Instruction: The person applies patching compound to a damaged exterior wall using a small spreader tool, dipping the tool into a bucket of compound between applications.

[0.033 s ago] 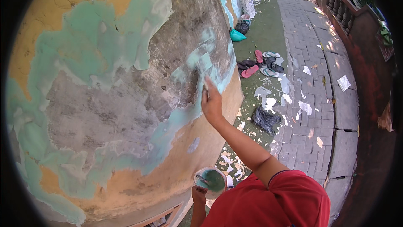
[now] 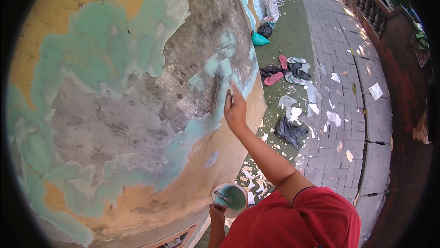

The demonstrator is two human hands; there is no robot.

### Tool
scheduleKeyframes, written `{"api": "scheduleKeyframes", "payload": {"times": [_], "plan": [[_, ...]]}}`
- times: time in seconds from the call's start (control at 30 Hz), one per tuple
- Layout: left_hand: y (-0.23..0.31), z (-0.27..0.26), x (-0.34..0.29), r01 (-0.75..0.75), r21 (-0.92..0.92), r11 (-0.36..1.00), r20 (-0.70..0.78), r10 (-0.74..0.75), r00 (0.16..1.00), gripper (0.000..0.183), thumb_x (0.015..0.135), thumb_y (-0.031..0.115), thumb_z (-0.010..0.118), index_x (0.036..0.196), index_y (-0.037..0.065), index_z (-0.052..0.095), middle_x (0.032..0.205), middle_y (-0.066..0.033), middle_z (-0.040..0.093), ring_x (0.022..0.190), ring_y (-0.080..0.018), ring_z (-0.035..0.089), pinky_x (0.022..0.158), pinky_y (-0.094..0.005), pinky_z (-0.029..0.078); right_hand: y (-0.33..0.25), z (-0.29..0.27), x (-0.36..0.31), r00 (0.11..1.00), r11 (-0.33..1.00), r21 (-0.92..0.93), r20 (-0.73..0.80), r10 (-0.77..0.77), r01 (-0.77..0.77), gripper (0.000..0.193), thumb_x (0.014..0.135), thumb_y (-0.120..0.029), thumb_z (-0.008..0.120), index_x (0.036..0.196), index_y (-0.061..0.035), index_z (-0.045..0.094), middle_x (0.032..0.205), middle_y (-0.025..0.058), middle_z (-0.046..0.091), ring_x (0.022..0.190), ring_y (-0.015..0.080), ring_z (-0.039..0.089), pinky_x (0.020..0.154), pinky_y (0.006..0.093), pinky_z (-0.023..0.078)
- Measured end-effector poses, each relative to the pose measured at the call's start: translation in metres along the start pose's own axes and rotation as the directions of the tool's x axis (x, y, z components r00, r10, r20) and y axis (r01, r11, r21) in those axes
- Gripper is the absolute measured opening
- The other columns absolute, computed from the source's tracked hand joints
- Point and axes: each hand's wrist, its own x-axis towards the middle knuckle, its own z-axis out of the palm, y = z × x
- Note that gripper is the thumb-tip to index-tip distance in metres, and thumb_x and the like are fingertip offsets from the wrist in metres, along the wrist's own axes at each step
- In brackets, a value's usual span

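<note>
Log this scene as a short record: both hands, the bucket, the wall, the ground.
Left hand: beside the bucket, its fingers curled; exact grip unclear
Right hand: raised at the wall, holding a thin tool; tool's full shape unclear
Bucket: round, with green paste inside
Wall: orange-tan paint, green patches, bare grey areas
Ground: sandals, crumpled black plastic bag, pale flakes scattered over a green strip and grey paving

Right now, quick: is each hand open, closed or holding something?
Left hand: closed on the round, pale bucket of wet green paste.
Right hand: closed on a thin, greyish tool, its full shape unclear.
</note>
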Motion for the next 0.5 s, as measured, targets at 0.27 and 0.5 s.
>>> {"api": "scheduleKeyframes", "payload": {"times": [0.27,0.5], "plan": [[-0.007,-0.004,0.006,0.012,0.005,1.000,0.037,-0.012,0.999,0.023,0.091,0.031,0.054,0.084,0.009,0.051,0.074,-0.0078,0.054,0.071,-0.0290,0.056,0.079,-0.0489,0.051,0.034,0.041,0.016,1.000,0.989,-0.148,-0.009,-0.024,0.022,0.050,0.089,0.002,0.058,0.139,0.0032,0.052,0.128,0.0314,0.059,0.120,0.0435,0.059,0.100,0.0403,0.049],[-0.010,-0.017,0.003,0.037,0.015,0.999,0.007,-0.037,0.999,0.023,0.092,0.031,0.053,0.084,0.009,0.051,0.074,-0.0085,0.055,0.072,-0.0293,0.056,0.079,-0.0490,0.050,-0.017,0.006,-0.019,0.997,0.998,-0.049,0.068,-0.039,0.042,0.049,0.090,0.003,0.056,0.139,0.0034,0.051,0.128,0.0308,0.059,0.118,0.0453,0.059,0.099,0.0416,0.050]]}}
